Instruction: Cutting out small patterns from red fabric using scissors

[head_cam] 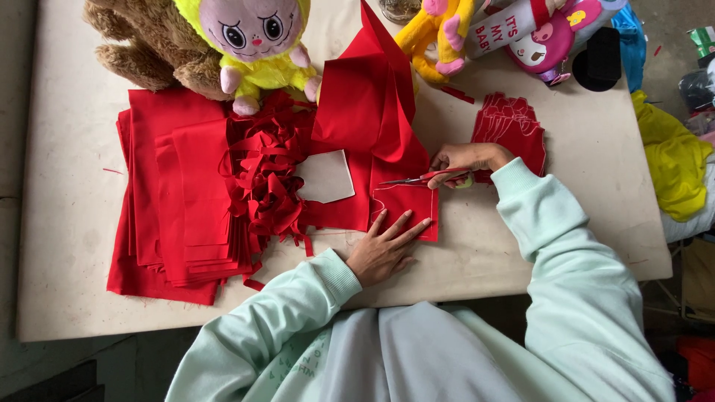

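The left hand (383, 251) lies flat, fingers spread wide and pressing down on the near edge of a red fabric piece (406, 205) at the front of the surface (67, 223). The right hand (465, 160) reaches in from the right in a pale mint sleeve, its fingers closed through the red handles of a pair of scissors (421, 179); the blades point left, level over the top of that same red piece.

The surface is a pale, scuffed board. A thick stack of red fabric sheets (175, 201) sits on its left half, with a tangle of red offcut strips (264, 179) beside it and a light card template (326, 177) lying on the red cloth near the middle. A folded red cloth (372, 104) stands up behind the work. To the right of the scissor hand lies a small pile of cut red shapes (514, 126).

Along the far edge sit a brown plush toy (149, 52), a yellow plush doll (257, 45) and further bright soft toys (521, 30). Yellow cloth (674, 160) hangs off to the right, beyond the surface.
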